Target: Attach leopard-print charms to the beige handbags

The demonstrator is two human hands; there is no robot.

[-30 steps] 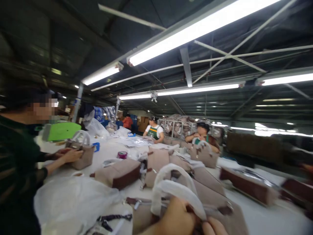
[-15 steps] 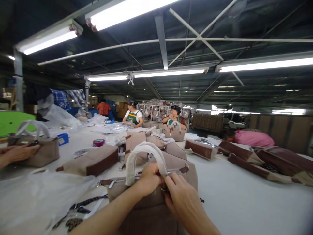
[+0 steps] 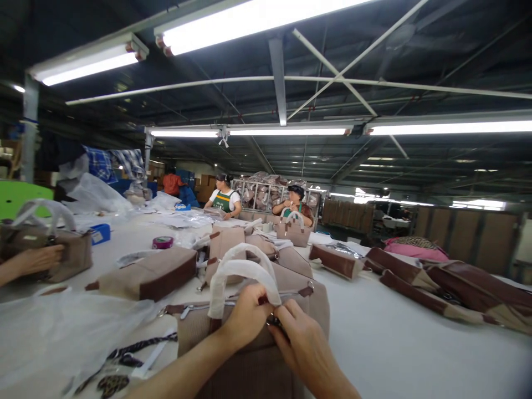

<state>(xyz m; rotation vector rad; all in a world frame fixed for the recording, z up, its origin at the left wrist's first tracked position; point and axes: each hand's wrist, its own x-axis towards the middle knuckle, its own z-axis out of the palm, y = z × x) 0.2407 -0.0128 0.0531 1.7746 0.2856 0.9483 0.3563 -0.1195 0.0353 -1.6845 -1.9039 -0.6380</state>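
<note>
A beige handbag (image 3: pixel 249 368) with brown trim stands in front of me, its two handles (image 3: pixel 245 269) wrapped in white. My left hand (image 3: pixel 249 313) is closed at the right foot of the front handle. Close beside it, my right hand (image 3: pixel 305 343) pinches a small dark metal fitting (image 3: pixel 273 320) at the handle's base; the fingers partly cover it. A silvery zipper (image 3: pixel 208 306) runs along the bag's top. Left of the bag lie a dark braided strap (image 3: pixel 141 346) and a leopard-patterned piece (image 3: pixel 113 383).
More beige-and-brown bags lie around the white table (image 3: pixel 386 343), including one on its side (image 3: pixel 145 271) and several at right (image 3: pixel 440 282). Clear plastic (image 3: pixel 62 332) covers the left front. A co-worker's hand (image 3: pixel 39 260) holds another bag (image 3: pixel 75 257). Purple tape (image 3: pixel 162 242) sits behind.
The view has shifted slightly, so the table things appear a little further left. My hands stay at the handle's base, where the dark fitting shows more clearly. The co-worker's bag at left has turned.
</note>
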